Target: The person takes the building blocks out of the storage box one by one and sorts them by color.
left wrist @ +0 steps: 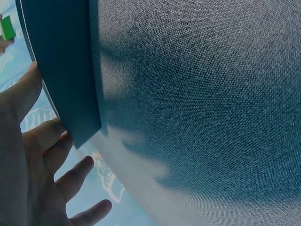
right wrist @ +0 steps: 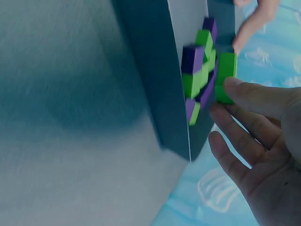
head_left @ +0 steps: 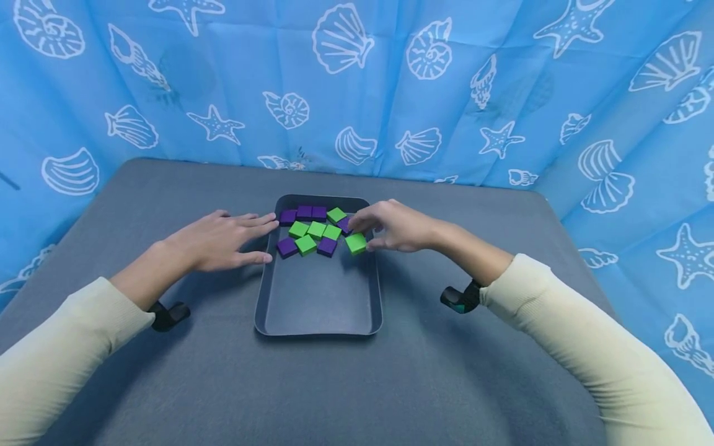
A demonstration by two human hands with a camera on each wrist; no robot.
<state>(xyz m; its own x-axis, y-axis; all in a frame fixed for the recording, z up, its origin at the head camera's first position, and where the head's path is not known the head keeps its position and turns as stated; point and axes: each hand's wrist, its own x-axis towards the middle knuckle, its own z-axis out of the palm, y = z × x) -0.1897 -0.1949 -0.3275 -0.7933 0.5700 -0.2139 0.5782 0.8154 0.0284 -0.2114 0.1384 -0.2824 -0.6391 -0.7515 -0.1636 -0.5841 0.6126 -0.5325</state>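
My right hand (head_left: pixel 401 228) pinches a green block (head_left: pixel 356 243) between thumb and fingertips, above the right part of a dark rectangular tray (head_left: pixel 318 310). In the right wrist view, the thumb lies on one face of that green block (right wrist: pixel 227 66) and fingers are behind it. With fingers extended, my left hand (head_left: pixel 220 241) touches the tray's left rim; the left wrist view shows its fingertips against the tray's outer wall (left wrist: pixel 61 70). Several purple blocks (head_left: pixel 287 248) and green blocks (head_left: pixel 305 244) lie together in the tray's far half. One purple block is partly hidden by the right hand.
The tray stands on a grey cloth-covered table (head_left: pixel 346 384). Behind the table hangs a blue curtain (head_left: pixel 385 93) with white shell and starfish prints. Dark wrist straps (head_left: pixel 465 297) sit at both sleeve cuffs.
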